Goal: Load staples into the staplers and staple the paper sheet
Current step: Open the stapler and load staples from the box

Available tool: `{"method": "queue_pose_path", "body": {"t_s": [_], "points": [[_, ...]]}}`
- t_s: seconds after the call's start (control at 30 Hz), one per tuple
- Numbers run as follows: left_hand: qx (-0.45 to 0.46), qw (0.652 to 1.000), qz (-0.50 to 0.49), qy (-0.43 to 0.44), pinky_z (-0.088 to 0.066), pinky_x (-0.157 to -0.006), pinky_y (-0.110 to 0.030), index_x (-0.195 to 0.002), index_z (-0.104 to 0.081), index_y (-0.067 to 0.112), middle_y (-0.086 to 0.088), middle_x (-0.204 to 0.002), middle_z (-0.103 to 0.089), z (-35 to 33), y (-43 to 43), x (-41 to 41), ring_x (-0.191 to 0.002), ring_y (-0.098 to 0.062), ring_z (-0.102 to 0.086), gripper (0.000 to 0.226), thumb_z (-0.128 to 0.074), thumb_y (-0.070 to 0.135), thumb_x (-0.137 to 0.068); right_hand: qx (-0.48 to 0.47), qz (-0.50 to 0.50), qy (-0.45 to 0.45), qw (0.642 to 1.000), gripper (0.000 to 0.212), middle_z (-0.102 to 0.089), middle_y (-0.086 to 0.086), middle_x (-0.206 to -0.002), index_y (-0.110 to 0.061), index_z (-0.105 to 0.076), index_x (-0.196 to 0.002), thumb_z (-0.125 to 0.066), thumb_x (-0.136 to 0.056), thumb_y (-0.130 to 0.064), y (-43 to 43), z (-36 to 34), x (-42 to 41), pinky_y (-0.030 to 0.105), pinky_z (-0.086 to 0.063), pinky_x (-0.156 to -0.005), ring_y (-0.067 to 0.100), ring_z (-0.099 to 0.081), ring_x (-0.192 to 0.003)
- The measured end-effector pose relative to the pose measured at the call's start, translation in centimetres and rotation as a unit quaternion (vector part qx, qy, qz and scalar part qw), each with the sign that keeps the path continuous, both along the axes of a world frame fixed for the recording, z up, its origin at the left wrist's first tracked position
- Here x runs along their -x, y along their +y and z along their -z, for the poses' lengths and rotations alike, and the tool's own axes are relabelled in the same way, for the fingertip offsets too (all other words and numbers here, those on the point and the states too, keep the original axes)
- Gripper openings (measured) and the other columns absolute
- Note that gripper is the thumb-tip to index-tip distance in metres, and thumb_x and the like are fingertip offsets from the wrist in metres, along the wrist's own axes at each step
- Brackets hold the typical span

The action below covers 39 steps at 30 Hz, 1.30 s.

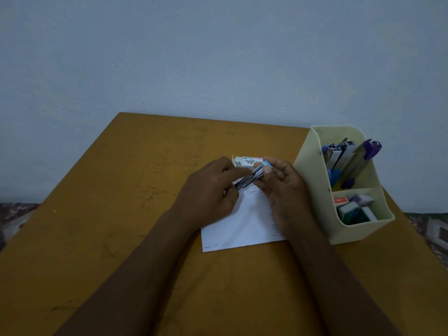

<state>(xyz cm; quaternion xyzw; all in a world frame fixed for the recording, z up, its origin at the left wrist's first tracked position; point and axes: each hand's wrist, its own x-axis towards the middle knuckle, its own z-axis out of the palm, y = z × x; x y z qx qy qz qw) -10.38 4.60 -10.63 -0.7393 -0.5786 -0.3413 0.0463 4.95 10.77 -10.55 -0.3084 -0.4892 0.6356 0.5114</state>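
The stapler shows only as a dark metal strip between the left hand and the right hand. The fingers gripping it cover both its ends, and whether staples sit inside cannot be told. The hands hide the near side of the staple box, whose print is too small to read, and the far part of the paper. The organizer wall hides the lower ends of its staplers. Both forearms run off the near edge.

wall: you face a plain pale blue-grey wall | furniture: ochre tabletop (scuffed, dark marks) against it | light: dim | sides: patterned surface, blurred
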Motion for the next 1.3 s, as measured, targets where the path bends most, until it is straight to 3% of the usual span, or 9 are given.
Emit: {"method": "queue_pose_path", "body": {"t_s": [0.17,0.37,0.6,0.77,1.0,1.3], "points": [[0.017,1.000,-0.003,-0.022,-0.046,-0.054,-0.029,-0.123,-0.060,0.022,-0.002,-0.098,-0.060,0.07,0.10,-0.01,-0.072,-0.011,-0.052,0.042,-0.046,0.020,-0.084,0.003,0.002,-0.005,1.000,0.017,-0.066,0.004,-0.101,-0.017,-0.058,-0.102,-0.049,-0.093,-0.006,0.06,0.04,0.00,0.020,-0.053,-0.071,0.010,-0.067,-0.088],[0.025,0.996,0.004,-0.081,-0.046,-0.056,-0.032,-0.104,-0.067,0.022,0.005,-0.086,-0.057,0.04,0.03,0.05,-0.070,-0.010,-0.052,0.031,-0.048,0.020,-0.080,-0.001,0.025,-0.030,0.999,0.016,-0.066,0.006,-0.101,-0.018,-0.058,-0.098,-0.049,-0.093,-0.007,0.17,0.26,0.13,0.025,-0.054,-0.075,0.014,-0.065,-0.089],[0.061,0.997,0.004,-0.048,-0.041,-0.056,-0.028,-0.102,-0.068,0.023,0.002,-0.086,-0.058,-0.02,0.15,0.11,-0.071,-0.010,-0.049,0.039,-0.037,0.032,-0.081,-0.006,0.037,-0.065,0.997,0.015,-0.064,0.013,-0.111,-0.018,-0.058,-0.102,-0.049,-0.094,-0.009,0.32,0.41,0.08,0.025,-0.054,-0.077,0.019,-0.065,-0.095],[0.079,0.996,0.002,-0.038,-0.036,-0.056,-0.026,-0.100,-0.066,0.024,0.003,-0.087,-0.057,-0.11,0.11,0.10,-0.070,-0.008,-0.045,0.029,-0.043,0.026,-0.082,0.000,0.039,-0.073,0.997,0.016,-0.064,0.013,-0.112,-0.015,-0.057,-0.106,-0.049,-0.094,-0.009,0.34,0.45,0.06,0.023,-0.054,-0.074,0.018,-0.065,-0.094],[0.069,0.997,0.004,-0.032,-0.043,-0.056,-0.029,-0.087,-0.056,0.023,0.006,-0.081,-0.052,-0.18,-0.05,-0.06,-0.070,-0.009,-0.047,0.009,-0.057,0.031,-0.085,0.009,0.037,-0.077,0.996,0.016,-0.063,0.015,-0.112,-0.012,-0.056,-0.109,-0.050,-0.094,-0.010,0.36,0.60,0.05,0.028,-0.054,-0.078,0.021,-0.066,-0.096],[0.033,0.995,0.004,-0.099,-0.046,-0.059,-0.031,-0.082,-0.060,0.018,0.008,-0.077,-0.058,-0.14,-0.01,0.04,-0.071,-0.012,-0.055,0.009,-0.062,0.028,-0.081,0.012,0.045,-0.105,0.993,0.018,-0.065,0.015,-0.107,-0.008,-0.055,-0.111,-0.050,-0.094,-0.009,0.47,0.42,0.00,0.029,-0.054,-0.076,0.020,-0.066,-0.091]]}}
